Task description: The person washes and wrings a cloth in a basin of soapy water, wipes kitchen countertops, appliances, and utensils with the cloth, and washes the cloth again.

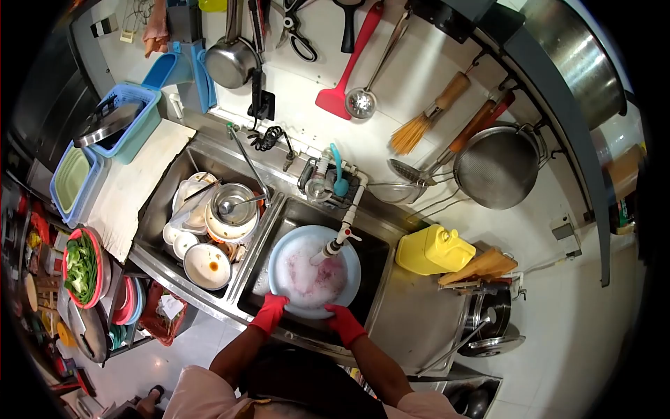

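My left hand (269, 313), in a red rubber glove, grips the near left rim of a light blue basin (301, 304). On the basin's near right side, my right hand (345, 325) wears a matching glove and has its fingers closed at the rim. White suds over reddish-tinted water (307, 274) fill the basin, which sits in the right sink compartment (377, 269). A white pipe tap (344, 236) with a red-centred handle reaches over the foam. Parts of my fingers are hidden by the basin's edge.
Dirty bowls (208, 266) and other dishes crowd the left sink compartment. A yellow jug (434, 250) stands right of the sinks, near wooden boards (481, 265). Utensils and a large strainer (497, 167) hang on the wall. Greens fill a red basket (82, 269) at left.
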Tool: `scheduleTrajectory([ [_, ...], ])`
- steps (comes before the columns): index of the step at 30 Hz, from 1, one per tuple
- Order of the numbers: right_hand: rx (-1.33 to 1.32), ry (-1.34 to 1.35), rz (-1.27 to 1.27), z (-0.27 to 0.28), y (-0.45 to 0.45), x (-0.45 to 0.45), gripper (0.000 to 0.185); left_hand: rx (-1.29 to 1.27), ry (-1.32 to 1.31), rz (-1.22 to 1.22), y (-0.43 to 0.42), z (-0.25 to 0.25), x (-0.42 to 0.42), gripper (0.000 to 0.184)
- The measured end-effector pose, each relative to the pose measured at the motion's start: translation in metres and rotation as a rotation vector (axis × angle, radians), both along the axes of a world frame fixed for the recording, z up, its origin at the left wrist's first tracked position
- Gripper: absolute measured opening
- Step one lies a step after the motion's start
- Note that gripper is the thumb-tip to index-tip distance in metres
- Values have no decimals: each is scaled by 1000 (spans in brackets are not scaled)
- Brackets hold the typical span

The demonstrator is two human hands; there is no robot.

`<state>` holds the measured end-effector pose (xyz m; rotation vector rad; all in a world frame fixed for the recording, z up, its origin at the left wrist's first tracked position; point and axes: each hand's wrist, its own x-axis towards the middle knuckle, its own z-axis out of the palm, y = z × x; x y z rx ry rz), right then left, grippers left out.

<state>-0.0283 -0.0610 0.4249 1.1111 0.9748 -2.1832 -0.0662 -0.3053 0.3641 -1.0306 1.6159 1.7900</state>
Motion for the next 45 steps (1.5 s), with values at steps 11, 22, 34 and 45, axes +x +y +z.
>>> scheduleTrajectory([
  [11,-28,21,-76,18,-3,21,43,114,-11,16,-2,9,15,46],
  [22,-28,133,23,21,24,73,50,225,-51,53,10,79,79,51],
  [34,233,127,324,99,42,122,60,165,-202,205,24,134,167,43],
  [45,1093,624,410,125,71,-71,74,126,-36,328,6,117,229,47],
])
